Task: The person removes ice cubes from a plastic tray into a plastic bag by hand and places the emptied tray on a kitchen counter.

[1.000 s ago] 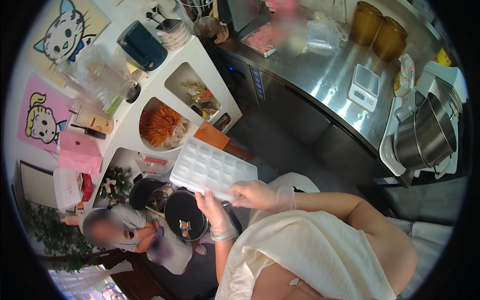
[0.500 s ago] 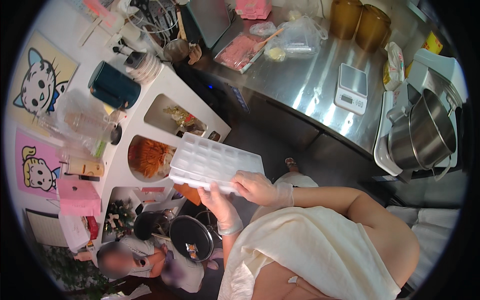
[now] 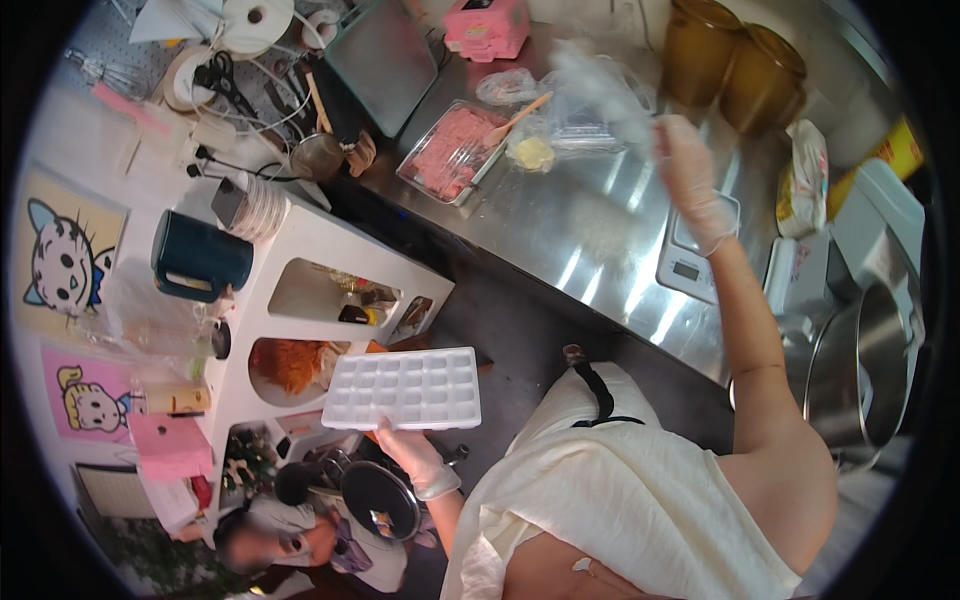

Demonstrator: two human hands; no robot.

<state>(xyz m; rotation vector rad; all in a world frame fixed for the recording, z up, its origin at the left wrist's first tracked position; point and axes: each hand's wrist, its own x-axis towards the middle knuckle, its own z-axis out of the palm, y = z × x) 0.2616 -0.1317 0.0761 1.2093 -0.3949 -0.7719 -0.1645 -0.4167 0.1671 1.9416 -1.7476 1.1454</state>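
My left hand [image 3: 408, 455] grips the near edge of the white compartment tray [image 3: 405, 388], cells upward, clearly apart from the steel counter [image 3: 560, 232]. My right hand [image 3: 688, 170], above that counter, holds a translucent piece [image 3: 605, 95], too blurred to identify. A firm, level left grip prevents tipping.

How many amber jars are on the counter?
2: the left jar is toward the counter's back, and the right jar is beside it. Any others would be hidden or out of view.

white celled tray [image 3: 403, 388] | left hand [image 3: 408, 452] | cells up | translucent piece [image 3: 603, 90] | right hand [image 3: 686, 175] | blurred
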